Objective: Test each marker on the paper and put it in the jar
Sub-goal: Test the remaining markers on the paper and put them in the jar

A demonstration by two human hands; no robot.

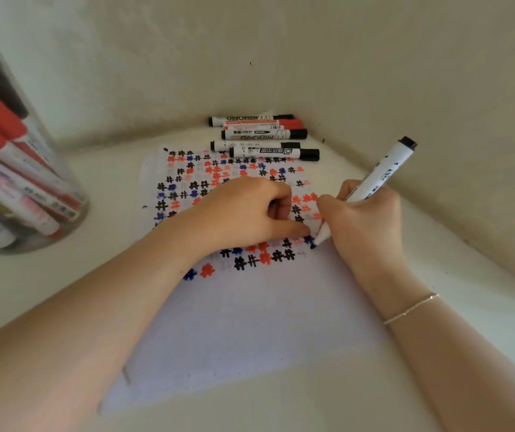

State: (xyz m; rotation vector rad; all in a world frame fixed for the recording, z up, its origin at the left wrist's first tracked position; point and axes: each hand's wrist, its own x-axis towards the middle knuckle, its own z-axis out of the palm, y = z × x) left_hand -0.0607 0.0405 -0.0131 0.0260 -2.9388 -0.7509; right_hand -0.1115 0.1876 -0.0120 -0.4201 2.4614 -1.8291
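A white sheet of paper (237,322) lies on the table, its far half covered in black, red and blue hash marks. My right hand (365,226) grips an uncapped white marker (381,173), tilted, with its dark tip touching the paper beside the marks. My left hand (250,210) rests on the paper just left of the tip, fingers curled; whether it holds anything is hidden. A clear jar (62,194) at the left edge holds several markers with red and black caps. Several capped markers (265,135) lie in a row at the far corner.
The table sits in a corner, with a wall (156,73) behind and another wall (452,104) close on the right. A thin bracelet (412,308) circles my right wrist. The near half of the paper is unmarked.
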